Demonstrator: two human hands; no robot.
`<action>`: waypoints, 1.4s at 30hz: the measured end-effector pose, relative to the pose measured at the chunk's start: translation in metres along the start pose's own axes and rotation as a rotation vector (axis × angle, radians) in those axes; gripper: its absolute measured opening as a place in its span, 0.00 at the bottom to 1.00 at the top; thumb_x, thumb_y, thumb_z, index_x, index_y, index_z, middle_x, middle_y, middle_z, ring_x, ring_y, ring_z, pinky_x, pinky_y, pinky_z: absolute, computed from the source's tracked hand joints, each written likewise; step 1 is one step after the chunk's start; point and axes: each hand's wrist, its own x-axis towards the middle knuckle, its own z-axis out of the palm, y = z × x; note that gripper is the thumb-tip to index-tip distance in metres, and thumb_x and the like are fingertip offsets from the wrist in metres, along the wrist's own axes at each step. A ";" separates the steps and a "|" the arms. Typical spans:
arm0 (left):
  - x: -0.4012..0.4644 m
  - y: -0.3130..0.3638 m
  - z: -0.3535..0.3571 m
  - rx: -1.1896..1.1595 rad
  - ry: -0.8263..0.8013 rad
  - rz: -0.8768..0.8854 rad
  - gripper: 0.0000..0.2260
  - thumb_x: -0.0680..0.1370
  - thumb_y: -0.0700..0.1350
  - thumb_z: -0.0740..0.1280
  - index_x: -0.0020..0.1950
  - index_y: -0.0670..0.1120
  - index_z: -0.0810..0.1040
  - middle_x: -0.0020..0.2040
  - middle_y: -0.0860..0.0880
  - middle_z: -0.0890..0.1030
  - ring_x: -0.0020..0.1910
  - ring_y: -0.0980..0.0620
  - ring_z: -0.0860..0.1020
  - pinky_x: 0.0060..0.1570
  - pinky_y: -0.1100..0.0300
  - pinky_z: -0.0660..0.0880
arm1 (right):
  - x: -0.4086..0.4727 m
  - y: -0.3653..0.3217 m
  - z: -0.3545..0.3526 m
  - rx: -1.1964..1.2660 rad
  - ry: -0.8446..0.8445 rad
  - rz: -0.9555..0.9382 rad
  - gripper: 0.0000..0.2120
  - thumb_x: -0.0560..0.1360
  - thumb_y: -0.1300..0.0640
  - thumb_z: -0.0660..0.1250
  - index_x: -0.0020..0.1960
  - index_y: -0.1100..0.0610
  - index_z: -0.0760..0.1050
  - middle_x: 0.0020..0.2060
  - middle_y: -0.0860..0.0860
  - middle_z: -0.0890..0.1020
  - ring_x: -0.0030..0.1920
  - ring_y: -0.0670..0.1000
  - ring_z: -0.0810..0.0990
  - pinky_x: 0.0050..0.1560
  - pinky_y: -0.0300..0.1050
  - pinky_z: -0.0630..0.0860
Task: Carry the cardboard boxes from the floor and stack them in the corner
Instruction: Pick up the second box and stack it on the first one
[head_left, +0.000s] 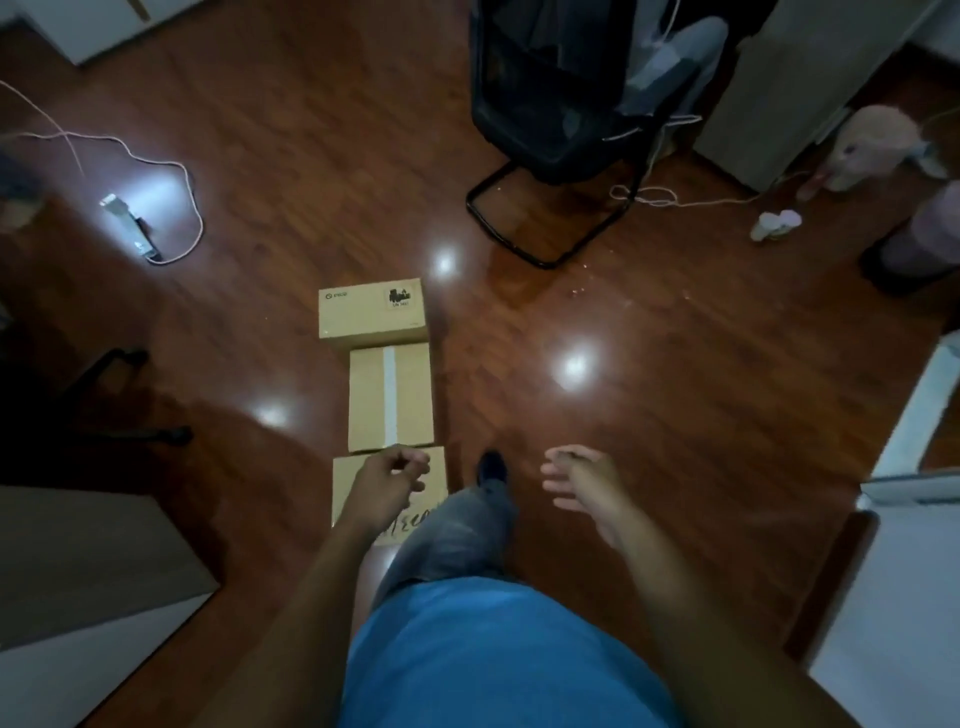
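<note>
Approach step: left hand (392, 480) loosely curled, empty, over nearest box (349, 486); right hand (584, 486) spread, empty. Next, prob.: bend, grip both sides.

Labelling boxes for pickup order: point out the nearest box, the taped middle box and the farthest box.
Nearest box (345, 486): head view, bare left top.
Middle box (413, 400): head view, top, right of tape.
Farthest box (363, 314): head view, top face.
</note>
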 end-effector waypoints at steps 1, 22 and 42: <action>0.025 0.017 0.005 -0.001 -0.009 0.010 0.08 0.80 0.45 0.63 0.52 0.43 0.80 0.48 0.48 0.83 0.44 0.49 0.82 0.40 0.56 0.74 | 0.019 -0.019 0.004 -0.043 -0.029 -0.017 0.06 0.80 0.54 0.63 0.50 0.51 0.79 0.48 0.53 0.84 0.47 0.52 0.83 0.49 0.49 0.79; 0.346 0.172 -0.109 -0.208 0.409 -0.262 0.05 0.78 0.43 0.68 0.52 0.48 0.75 0.54 0.48 0.76 0.58 0.46 0.76 0.59 0.53 0.73 | 0.338 -0.377 0.120 -0.639 -0.382 0.002 0.07 0.80 0.59 0.60 0.48 0.58 0.76 0.43 0.55 0.80 0.41 0.52 0.77 0.40 0.47 0.74; 0.783 -0.061 -0.167 0.115 0.691 -0.458 0.38 0.70 0.68 0.65 0.75 0.57 0.59 0.77 0.44 0.60 0.76 0.41 0.59 0.70 0.39 0.58 | 0.804 -0.258 0.336 -0.655 -0.362 0.429 0.29 0.75 0.32 0.58 0.65 0.52 0.67 0.57 0.56 0.78 0.54 0.60 0.79 0.60 0.61 0.73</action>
